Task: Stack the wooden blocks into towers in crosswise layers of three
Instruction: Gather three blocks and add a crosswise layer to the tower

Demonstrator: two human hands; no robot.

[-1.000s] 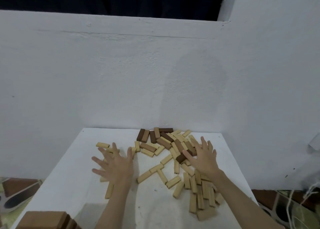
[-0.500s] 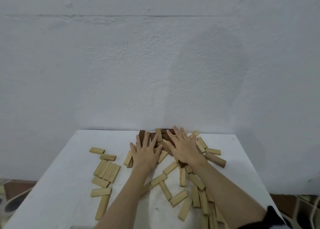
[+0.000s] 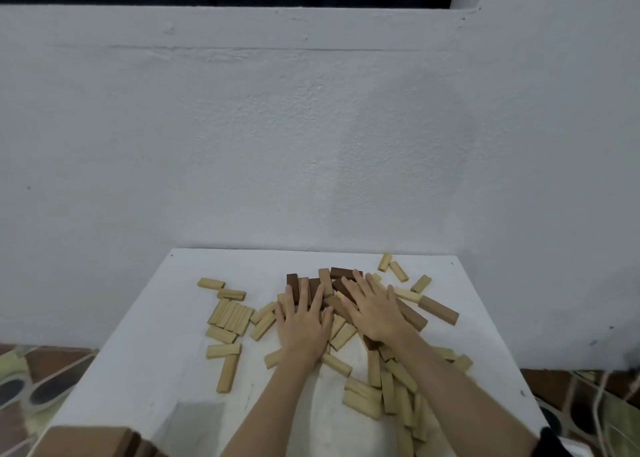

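No tower begun: pale and dark rectangular wooden blocks (image 3: 230, 314) lie scattered on the white surface (image 3: 145, 346) at lower centre, left hand (image 3: 304, 325) and right hand (image 3: 375, 313) flat, fingers spread, pressing the pile.

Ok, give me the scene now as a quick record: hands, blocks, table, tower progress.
left hand: flat, fingers spread, pressing on the pile
right hand: flat, fingers spread, on the dark blocks
dark blocks: clustered at the far middle, two lying out to the right
light blocks: scattered flat, left and near right
table: white, against the wall
towers: none standing
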